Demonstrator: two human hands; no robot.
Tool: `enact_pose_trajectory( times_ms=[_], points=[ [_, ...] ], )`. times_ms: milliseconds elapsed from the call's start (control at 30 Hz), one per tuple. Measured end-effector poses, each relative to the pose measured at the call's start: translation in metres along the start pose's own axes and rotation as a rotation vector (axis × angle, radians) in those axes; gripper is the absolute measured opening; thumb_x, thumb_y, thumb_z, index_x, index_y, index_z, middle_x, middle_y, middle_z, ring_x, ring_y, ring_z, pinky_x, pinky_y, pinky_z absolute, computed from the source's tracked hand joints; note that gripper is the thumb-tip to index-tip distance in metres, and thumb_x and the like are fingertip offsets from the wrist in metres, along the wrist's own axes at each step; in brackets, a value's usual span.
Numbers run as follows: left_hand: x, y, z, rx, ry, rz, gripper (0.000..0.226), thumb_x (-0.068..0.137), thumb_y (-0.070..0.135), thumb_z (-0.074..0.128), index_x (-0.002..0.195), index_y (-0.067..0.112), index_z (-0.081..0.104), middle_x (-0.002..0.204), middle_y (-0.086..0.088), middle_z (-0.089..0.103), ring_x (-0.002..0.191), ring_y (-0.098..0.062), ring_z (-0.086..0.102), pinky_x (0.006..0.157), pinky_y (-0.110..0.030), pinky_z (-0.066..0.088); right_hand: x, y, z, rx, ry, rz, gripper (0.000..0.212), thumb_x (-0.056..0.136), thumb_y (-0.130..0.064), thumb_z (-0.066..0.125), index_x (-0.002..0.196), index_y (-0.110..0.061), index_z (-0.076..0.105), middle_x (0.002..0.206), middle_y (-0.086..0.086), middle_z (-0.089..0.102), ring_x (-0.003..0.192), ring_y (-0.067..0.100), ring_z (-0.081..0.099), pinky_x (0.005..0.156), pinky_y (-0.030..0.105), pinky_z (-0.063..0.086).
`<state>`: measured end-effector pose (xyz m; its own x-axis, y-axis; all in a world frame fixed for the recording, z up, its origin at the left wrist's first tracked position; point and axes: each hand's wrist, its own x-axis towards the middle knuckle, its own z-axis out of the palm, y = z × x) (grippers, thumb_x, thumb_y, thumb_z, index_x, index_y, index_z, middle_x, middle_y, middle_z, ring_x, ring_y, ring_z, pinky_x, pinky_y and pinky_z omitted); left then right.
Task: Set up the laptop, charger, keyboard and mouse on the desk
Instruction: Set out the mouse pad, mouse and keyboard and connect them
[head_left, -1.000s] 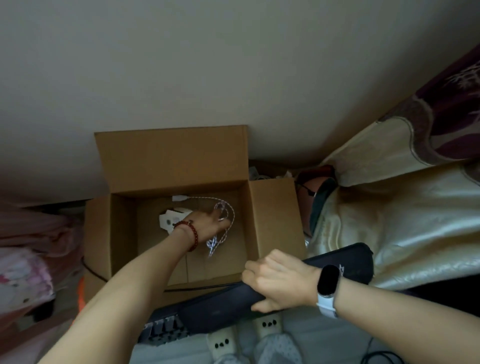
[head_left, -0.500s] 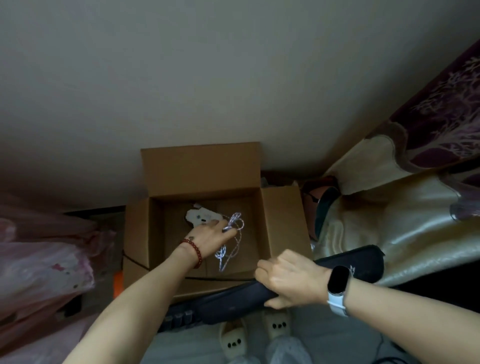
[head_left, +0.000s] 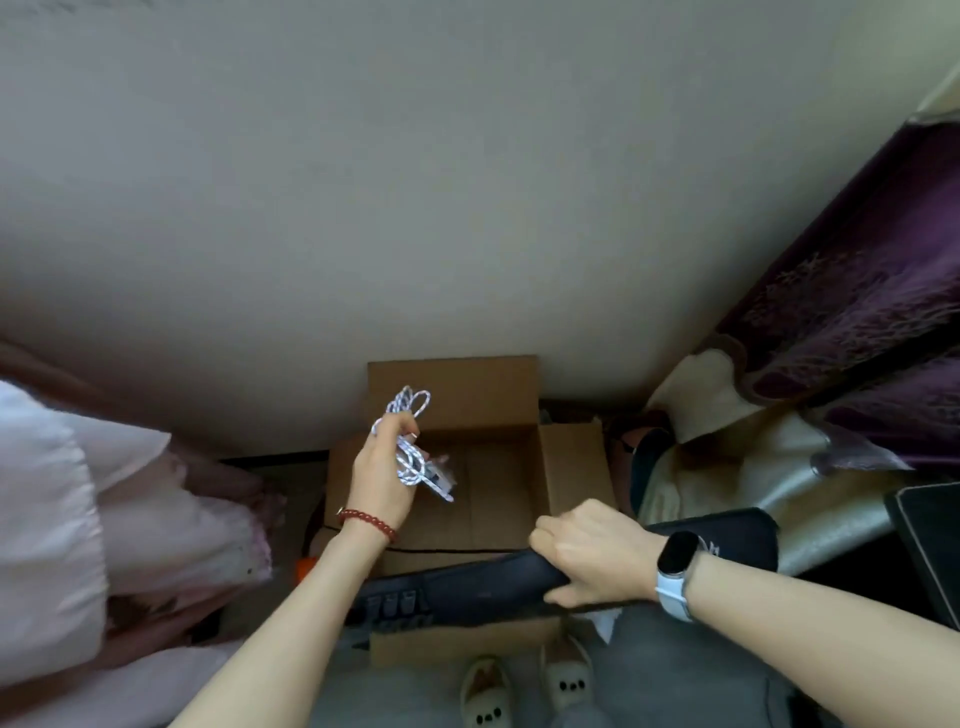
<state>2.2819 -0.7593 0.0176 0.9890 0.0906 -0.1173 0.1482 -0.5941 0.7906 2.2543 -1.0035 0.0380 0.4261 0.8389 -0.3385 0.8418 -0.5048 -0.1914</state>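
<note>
Above the open box, at ten o'clock, the charger cable was grasped by the left hand; the keyboard was clenched in the right hand; dangling loops might be snagged on a flap

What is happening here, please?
A person is unpacking computer gear from a cardboard box on the floor. The left hand holds a coiled white braided cable, with a small plug hanging from it, above the open box. The right hand grips a dark keyboard held across the near edge of the box. Nothing is set on a desk yet; no desk is clearly in view.
</note>
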Motion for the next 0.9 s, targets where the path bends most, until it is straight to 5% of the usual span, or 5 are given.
enact_pose_trajectory(
  times_ms=[167, 600, 767, 900],
  points=[
    [-0.014, 0.055, -0.055, 0.019, 0.074, 0.112, 0.053, 0.071, -0.015, 0.048, 0.089, 0.036, 0.045, 0.092, -0.001, 0.050, 0.077, -0.027, 0.062, 0.074, -0.047, 0.052, -0.017, -0.018, -0.076, 0.081, 0.039, 0.127, 0.042, 0.086, -0.046, 0.053, 0.106, -0.009, 0.053, 0.102, 0.009, 0.059, 0.083, 0.030, 0.060, 0.066, 0.036, 0.042],
    [-0.067, 0.259, -0.149, 0.042, 0.146, 0.651, 0.058, 0.060, -0.018, 0.048, 0.094, 0.029, 0.046, 0.094, 0.001, 0.056, 0.068, -0.031, 0.061, 0.065, -0.044, 0.053, -0.160, -0.087, -0.233, -0.135, 0.319, 0.325, 0.052, 0.080, -0.056, 0.052, 0.113, -0.016, 0.052, 0.105, 0.002, 0.060, 0.091, 0.031, 0.062, 0.070, 0.038, 0.044],
    [-0.111, 0.350, -0.155, -0.004, 0.205, 0.846, 0.048, 0.064, -0.012, 0.049, 0.092, 0.027, 0.047, 0.092, -0.001, 0.058, 0.067, -0.032, 0.062, 0.063, -0.044, 0.054, -0.255, -0.123, -0.280, -0.158, 0.496, 0.462, 0.067, 0.070, -0.068, 0.035, 0.108, -0.018, 0.057, 0.095, -0.003, 0.065, 0.081, 0.025, 0.065, 0.065, 0.038, 0.051],
    [-0.165, 0.415, -0.143, -0.037, 0.230, 0.982, 0.049, 0.067, -0.015, 0.051, 0.094, 0.026, 0.046, 0.095, -0.002, 0.058, 0.079, -0.032, 0.062, 0.070, -0.044, 0.053, -0.336, -0.165, -0.294, -0.140, 0.587, 0.597, 0.052, 0.075, -0.062, 0.054, 0.103, -0.018, 0.059, 0.090, -0.005, 0.066, 0.080, 0.019, 0.063, 0.068, 0.037, 0.049]
  ],
)
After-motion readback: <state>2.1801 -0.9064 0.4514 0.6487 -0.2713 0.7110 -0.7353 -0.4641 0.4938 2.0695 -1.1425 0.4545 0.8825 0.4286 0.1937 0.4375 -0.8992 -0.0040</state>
